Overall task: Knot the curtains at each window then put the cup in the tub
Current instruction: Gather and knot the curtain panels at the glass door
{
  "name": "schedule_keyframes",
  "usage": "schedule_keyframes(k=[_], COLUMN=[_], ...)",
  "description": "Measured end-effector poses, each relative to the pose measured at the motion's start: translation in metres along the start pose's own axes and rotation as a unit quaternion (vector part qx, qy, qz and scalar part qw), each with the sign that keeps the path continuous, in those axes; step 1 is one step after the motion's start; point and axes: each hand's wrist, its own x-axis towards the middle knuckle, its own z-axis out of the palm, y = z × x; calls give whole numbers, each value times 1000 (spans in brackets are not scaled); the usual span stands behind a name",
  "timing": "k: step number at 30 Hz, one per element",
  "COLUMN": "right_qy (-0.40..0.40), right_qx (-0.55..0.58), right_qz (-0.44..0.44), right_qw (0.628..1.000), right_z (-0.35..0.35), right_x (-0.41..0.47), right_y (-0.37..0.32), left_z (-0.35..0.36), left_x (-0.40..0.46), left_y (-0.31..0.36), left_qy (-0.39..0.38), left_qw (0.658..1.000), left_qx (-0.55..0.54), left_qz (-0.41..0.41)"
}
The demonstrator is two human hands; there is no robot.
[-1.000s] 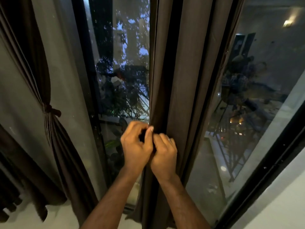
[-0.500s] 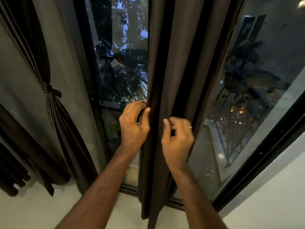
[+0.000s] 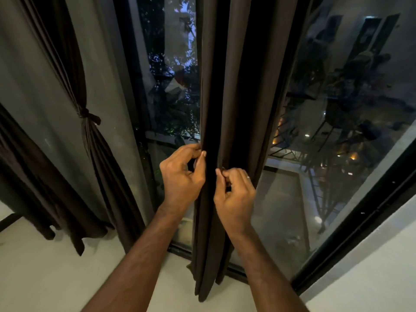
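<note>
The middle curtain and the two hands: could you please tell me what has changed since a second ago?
The left hand and right hand, pressed together a second ago, have moved apart. Each now pinches its own fold of the hanging curtain. That curtain remains unknotted, and the curtain on the left stays tied.
</note>
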Motion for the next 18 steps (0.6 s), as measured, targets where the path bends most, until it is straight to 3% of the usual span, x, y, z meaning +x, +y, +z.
schedule_keyframes(k=[6, 18], right_qy=[-45, -27], right_qx=[39, -11], right_qz=[22, 37], right_qw=[998, 999], right_z=[6, 26], right_x=[-1, -12], right_y=[-13, -53], left_z=[-1, -30], left_x=[-6, 0], left_y=[21, 16], left_qy=[-29, -52], left_qw=[1000, 994], left_qx=[0, -67], left_qz=[-6, -64])
